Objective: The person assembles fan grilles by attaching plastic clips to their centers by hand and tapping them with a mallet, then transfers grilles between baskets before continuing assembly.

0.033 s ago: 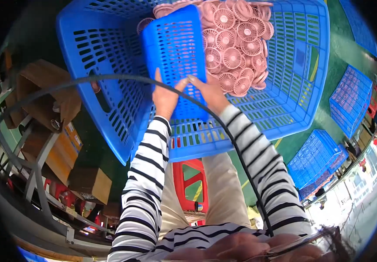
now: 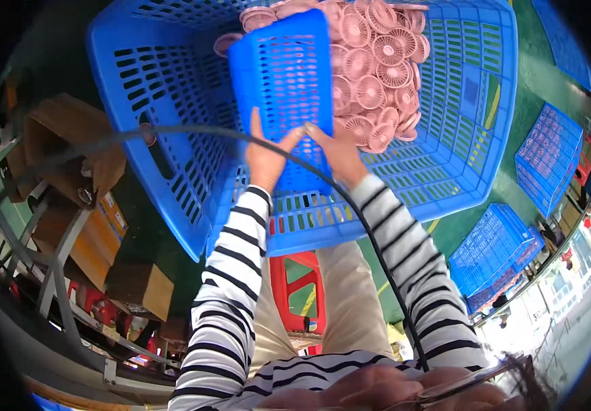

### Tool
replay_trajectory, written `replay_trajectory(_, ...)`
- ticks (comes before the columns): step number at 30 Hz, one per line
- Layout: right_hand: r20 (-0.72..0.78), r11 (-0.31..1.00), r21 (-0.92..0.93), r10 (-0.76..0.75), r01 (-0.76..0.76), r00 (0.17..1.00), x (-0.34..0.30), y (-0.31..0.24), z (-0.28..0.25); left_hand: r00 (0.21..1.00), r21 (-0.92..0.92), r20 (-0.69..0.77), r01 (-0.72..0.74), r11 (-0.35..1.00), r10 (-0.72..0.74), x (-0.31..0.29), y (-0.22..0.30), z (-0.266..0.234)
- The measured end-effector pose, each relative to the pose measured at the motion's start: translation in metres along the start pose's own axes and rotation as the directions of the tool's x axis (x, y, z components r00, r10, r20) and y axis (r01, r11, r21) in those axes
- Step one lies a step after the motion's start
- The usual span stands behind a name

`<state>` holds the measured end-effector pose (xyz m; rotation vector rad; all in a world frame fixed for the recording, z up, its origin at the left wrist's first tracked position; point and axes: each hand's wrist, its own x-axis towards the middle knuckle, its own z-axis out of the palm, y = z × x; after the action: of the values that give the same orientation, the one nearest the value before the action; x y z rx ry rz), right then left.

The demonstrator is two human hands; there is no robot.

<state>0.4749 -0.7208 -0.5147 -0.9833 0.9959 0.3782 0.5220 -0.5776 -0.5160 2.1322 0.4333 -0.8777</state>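
"Blue plastic fills the scene: a small perforated basket (image 2: 281, 75) is held up within a large slatted crate (image 2: 456, 75). Who has it?"

"One person has it in both bare hands. The left hand (image 2: 266, 161) grips its left edge with the index finger pointing up along the side; the right hand (image 2: 342, 154) grips the opposite edge. Their thumbs lie across the near face, tips almost meeting. The other fingers are mostly hidden."

"And what lies in the crate?"

"Pink round pieces (image 2: 377, 68) with spoked, fan-like faces, heaped toward the far end. The small basket, slightly tilted, blocks part of the heap from sight; which way its opening faces cannot be told."

"What surrounds the worker?"

"Striped sleeves (image 2: 237, 233) reach forward over pale trousers (image 2: 350, 294), with a red plastic stool (image 2: 279, 288) between the legs. A dark cable (image 2: 206, 129) arcs across the view. On the green floor, more blue crates (image 2: 492, 246) stand to the right, and a cardboard box (image 2: 140, 288) sits to the left."
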Motion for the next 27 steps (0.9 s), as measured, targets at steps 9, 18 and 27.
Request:
replay_trajectory(9,0.107,0.848,-0.502,-0.13,0.167,0.986,-0.019,-0.02,0.029,0.99,-0.672,0.14,0.108,0.733,-0.018,0.035,-0.074,0.0)
replay_trajectory(18,-0.354,0.305,-0.935,-0.777,-0.182,0.521,-0.015,-0.231,-0.365,0.95,-0.617,0.301,0.127,0.776,0.084,0.07,-0.069,-0.025)
replay_trajectory(27,-0.43,0.823,-0.565,-0.24,-0.052,0.871,-0.029,-0.237,-0.361,0.772,0.155,-0.317,-0.531,0.833,0.551,0.048,-0.008,-0.033)
